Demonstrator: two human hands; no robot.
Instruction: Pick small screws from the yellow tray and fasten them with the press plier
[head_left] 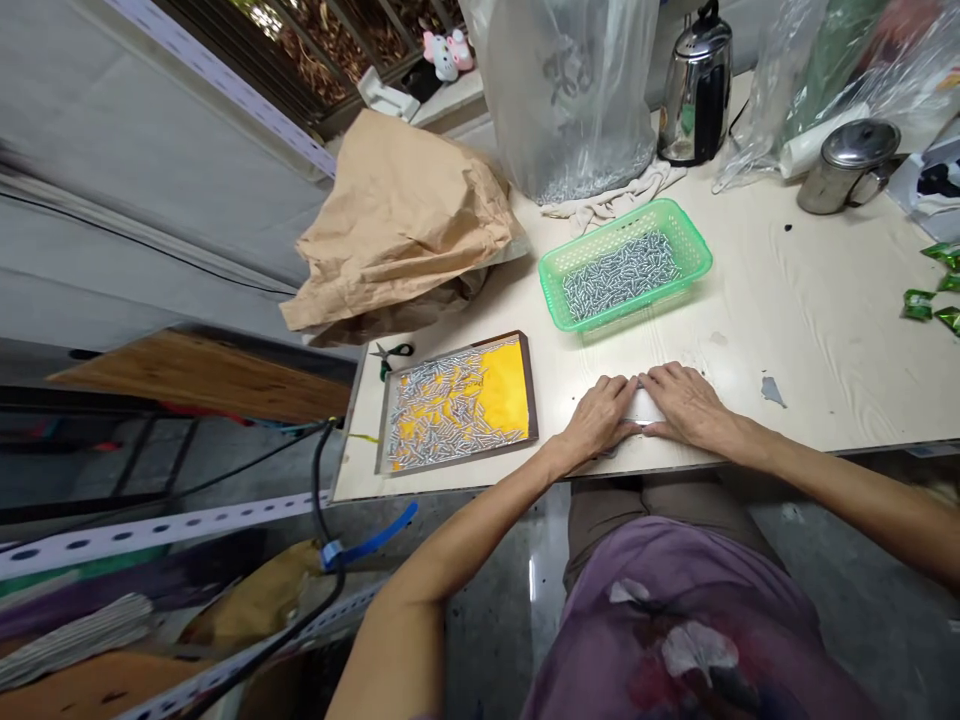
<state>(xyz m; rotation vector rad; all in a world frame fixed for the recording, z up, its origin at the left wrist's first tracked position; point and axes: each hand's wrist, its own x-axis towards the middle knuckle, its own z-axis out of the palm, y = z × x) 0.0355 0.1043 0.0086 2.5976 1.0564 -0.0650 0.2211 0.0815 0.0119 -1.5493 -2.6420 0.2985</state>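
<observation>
Near the table's front edge, my left hand [598, 412] and my right hand [686, 408] close in on a small pale flat piece [643, 407] from either side. Fingers and thumbs are curled round its ends, so only its whitish middle shows and its exact kind is unclear. To the left of my hands lies a shallow tray [533, 395] with a yellow bottom, partly covered by small shiny metal pins. Beyond my hands stands a green plastic basket [551, 298], holding a heap of similar metal pins.
Scissors [391, 354] lie at the tray's far left corner. Behind are a brown paper bag [405, 225], a large clear plastic bag [570, 100], a cloth [619, 203] and a kettle [697, 90]. A metal mug [847, 165] and green wrapped packets [919, 304] are at right.
</observation>
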